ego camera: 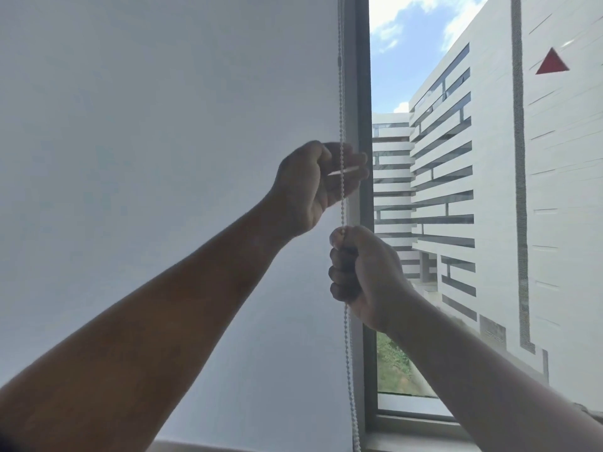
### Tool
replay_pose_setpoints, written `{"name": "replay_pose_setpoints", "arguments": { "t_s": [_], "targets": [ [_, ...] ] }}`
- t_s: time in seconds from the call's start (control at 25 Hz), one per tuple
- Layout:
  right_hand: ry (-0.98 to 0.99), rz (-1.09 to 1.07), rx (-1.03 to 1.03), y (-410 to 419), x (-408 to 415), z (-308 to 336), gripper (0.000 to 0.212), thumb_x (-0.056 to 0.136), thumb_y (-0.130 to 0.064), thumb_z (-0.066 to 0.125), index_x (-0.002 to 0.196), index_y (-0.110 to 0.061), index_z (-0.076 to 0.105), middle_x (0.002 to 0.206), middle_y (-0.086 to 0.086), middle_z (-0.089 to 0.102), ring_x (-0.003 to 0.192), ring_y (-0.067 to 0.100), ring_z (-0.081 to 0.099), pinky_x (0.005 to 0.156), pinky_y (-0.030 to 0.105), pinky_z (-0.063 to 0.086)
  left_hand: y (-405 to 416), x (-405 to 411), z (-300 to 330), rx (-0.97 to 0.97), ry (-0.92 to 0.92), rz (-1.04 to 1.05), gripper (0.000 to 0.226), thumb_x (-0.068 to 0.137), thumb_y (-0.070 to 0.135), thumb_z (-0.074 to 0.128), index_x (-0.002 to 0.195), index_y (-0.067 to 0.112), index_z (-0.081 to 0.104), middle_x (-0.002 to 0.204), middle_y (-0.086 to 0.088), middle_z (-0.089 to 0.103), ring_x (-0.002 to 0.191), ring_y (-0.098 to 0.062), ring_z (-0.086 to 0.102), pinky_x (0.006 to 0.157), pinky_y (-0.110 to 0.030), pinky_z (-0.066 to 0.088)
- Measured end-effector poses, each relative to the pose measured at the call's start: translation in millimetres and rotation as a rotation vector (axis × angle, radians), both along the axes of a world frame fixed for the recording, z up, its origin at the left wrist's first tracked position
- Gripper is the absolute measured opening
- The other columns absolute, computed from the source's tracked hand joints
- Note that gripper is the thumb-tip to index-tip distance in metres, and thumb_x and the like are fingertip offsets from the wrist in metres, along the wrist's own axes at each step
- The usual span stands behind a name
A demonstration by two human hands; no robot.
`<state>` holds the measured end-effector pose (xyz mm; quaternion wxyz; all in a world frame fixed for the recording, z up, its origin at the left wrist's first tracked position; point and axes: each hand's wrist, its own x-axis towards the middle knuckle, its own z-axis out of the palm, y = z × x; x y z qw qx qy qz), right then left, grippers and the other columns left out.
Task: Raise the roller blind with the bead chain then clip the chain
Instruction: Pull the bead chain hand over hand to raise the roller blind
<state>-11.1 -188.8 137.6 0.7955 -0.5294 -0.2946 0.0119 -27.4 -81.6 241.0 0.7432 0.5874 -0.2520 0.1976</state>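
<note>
**Hand-over-hand on the chain, blind not yet raised**

The roller blind [146, 158] covers the pane at left almost to the sill. In front of its right edge the left hand [313, 184] is up at the bead chain [342, 102], fingers [352, 164] loosely curled with the chain passing through them; whether they pinch it cannot be told. Just below, the right hand [362, 272] is fisted tight round the chain, which hangs on downward past the window frame [362, 76]. To the right, a pale building [489, 158] shows through the glass. This looks like the raising step; the next pull calls for the upper hand to close before the lower lets go. No clip is visible.
</note>
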Motion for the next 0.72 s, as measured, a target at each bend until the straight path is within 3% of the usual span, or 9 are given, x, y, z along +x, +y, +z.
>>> {"name": "replay_pose_setpoints", "arguments": {
  "t_s": [0.08, 0.16, 0.2, 0.28, 0.36, 0.48, 0.72],
  "targets": [
    [-0.032, -0.020, -0.018, 2, -2, 0, 0.024, 0.086, -0.006, 0.036, 0.072, -0.022, 0.025, 0.052, -0.004, 0.018, 0.045, 0.016, 0.010, 0.047, 0.030, 0.009, -9, -2, 9, -0.031, -0.006, -0.045, 0.036, 0.093, 0.005, 0.031, 0.100, 0.002, 0.066, 0.066, -0.006, 0.061, 0.054, -0.018, 0.051, 0.050, -0.026, 0.042],
    [-0.060, -0.023, -0.032, 0, -3, 0, 0.024, 0.085, -0.006, 0.036, 0.070, -0.021, 0.025, 0.052, -0.004, 0.019, 0.045, 0.016, 0.010, 0.048, 0.032, 0.008, -14, -1, 10, -0.039, -0.012, -0.039, 0.033, 0.091, 0.008, 0.031, 0.076, 0.013, 0.059, 0.057, 0.003, 0.030, 0.050, -0.013, 0.018, 0.042, -0.024, 0.023],
    [-0.072, -0.018, -0.038, -1, -3, -1, 0.027, 0.086, -0.006, 0.036, 0.065, -0.022, 0.028, 0.052, -0.004, 0.019, 0.045, 0.016, 0.011, 0.048, 0.031, 0.009, -16, 0, 9, -0.037, -0.017, -0.028, 0.031, 0.090, 0.009, 0.030, 0.067, 0.017, 0.051, 0.058, 0.004, 0.021, 0.049, -0.013, 0.012, 0.039, -0.023, 0.020],
    [-0.091, -0.012, -0.051, -3, -2, -6, 0.031, 0.086, -0.007, 0.035, 0.059, -0.022, 0.034, 0.051, -0.004, 0.020, 0.044, 0.015, 0.011, 0.046, 0.029, 0.010, -18, 4, 4, 0.002, -0.038, -0.008, 0.024, 0.086, 0.012, 0.030, 0.064, 0.021, 0.034, 0.059, 0.004, 0.014, 0.046, -0.014, 0.009, 0.037, -0.021, 0.019],
    [-0.092, -0.016, -0.062, -5, 0, -18, 0.035, 0.087, -0.007, 0.035, 0.056, -0.022, 0.035, 0.051, -0.005, 0.021, 0.043, 0.014, 0.012, 0.043, 0.026, 0.012, -19, 8, -9, 0.053, -0.055, -0.009, 0.015, 0.081, 0.015, 0.032, 0.074, 0.021, 0.019, 0.056, 0.004, 0.015, 0.044, -0.014, 0.010, 0.038, -0.019, 0.020],
    [-0.052, -0.001, -0.082, -7, 7, -47, 0.041, 0.092, -0.009, 0.036, 0.054, -0.023, 0.036, 0.051, -0.006, 0.022, 0.043, 0.013, 0.013, 0.040, 0.022, 0.014, -17, 18, -42, 0.076, -0.025, -0.004, 0.022, 0.075, 0.019, 0.037, 0.082, 0.017, 0.016, 0.052, 0.004, 0.018, 0.043, -0.014, 0.011, 0.039, -0.019, 0.020],
    [0.064, 0.080, -0.296, -13, 24, -128, 0.041, 0.098, -0.010, 0.032, 0.061, -0.022, 0.046, 0.053, -0.004, 0.028, 0.045, 0.013, 0.018, 0.043, 0.024, 0.017, -13, 34, -138, 0.058, 0.081, 0.008, 0.019, 0.077, 0.019, 0.036, 0.075, 0.014, 0.018, 0.060, -0.003, 0.014, 0.050, -0.018, 0.008, 0.046, -0.025, 0.010]
  ]
}}
